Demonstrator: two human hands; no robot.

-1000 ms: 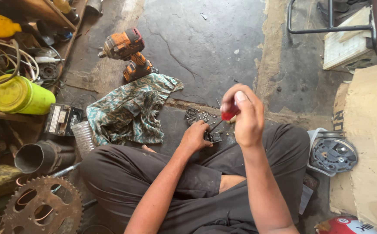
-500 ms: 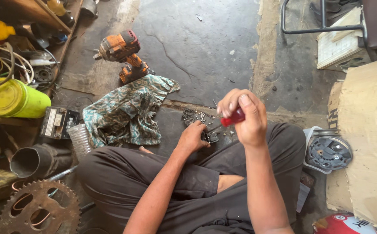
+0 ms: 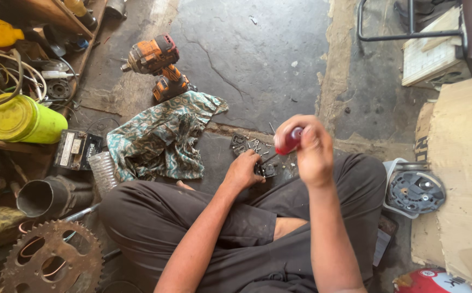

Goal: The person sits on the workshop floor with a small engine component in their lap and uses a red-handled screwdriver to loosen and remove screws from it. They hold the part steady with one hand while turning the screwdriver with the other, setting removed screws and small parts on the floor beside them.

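Note:
I sit cross-legged on a concrete floor. My right hand (image 3: 307, 146) is closed around the red handle of a screwdriver (image 3: 288, 141), whose shaft slants down to a small dark metal part (image 3: 266, 170) on the floor in front of my legs. My left hand (image 3: 242, 169) grips that part and holds it down. Several small screws and metal pieces (image 3: 247, 144) lie just beyond the two hands.
A patterned green cloth (image 3: 162, 135) lies left of my hands, an orange cordless impact driver (image 3: 157, 62) beyond it. A yellow-green container (image 3: 21, 119), a pipe (image 3: 46, 196) and a rusty sprocket (image 3: 48, 263) crowd the left. A round engine cover (image 3: 415, 190) and cardboard (image 3: 461, 163) are at right.
My right hand has shifted slightly on the screwdriver handle while its tip stays on the part. My left hand keeps its hold. The view has drifted a little.

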